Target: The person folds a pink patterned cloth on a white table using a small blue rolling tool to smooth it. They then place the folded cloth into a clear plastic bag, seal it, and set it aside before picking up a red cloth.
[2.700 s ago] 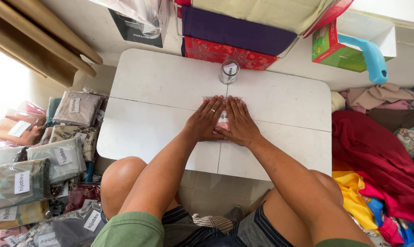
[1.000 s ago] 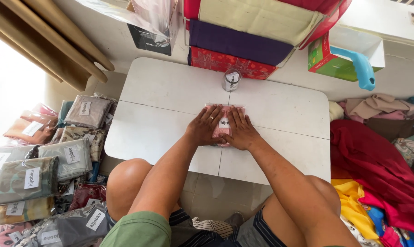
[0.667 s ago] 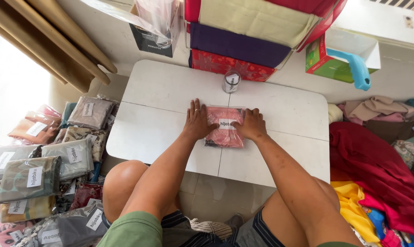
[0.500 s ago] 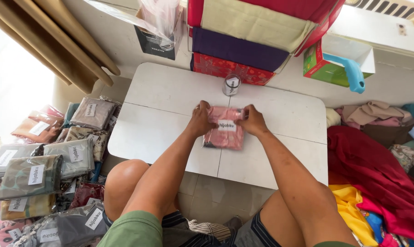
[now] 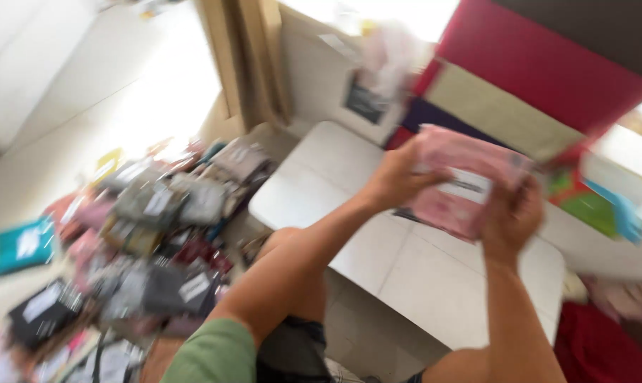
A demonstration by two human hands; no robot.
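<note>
Pink packet [image 5: 463, 186]: up in the air over the white table [image 5: 434, 276]; a moment ago it lay flat there.
Left hand [image 5: 395, 177]: fingers closed on its left edge.
Right hand [image 5: 511, 216]: gripping the right edge.
View: blurry, probably swinging toward the packet pile [image 5: 158, 234] on the floor.

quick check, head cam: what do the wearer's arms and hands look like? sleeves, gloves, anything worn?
Both arms are bare from the shoulder down. The left hand and right hand wear no gloves. A green short sleeve covers the left shoulder; the right shoulder is out of frame. No watch or bands show on either wrist. Motion blur is too heavy to tell whether the fingers carry rings.
</note>
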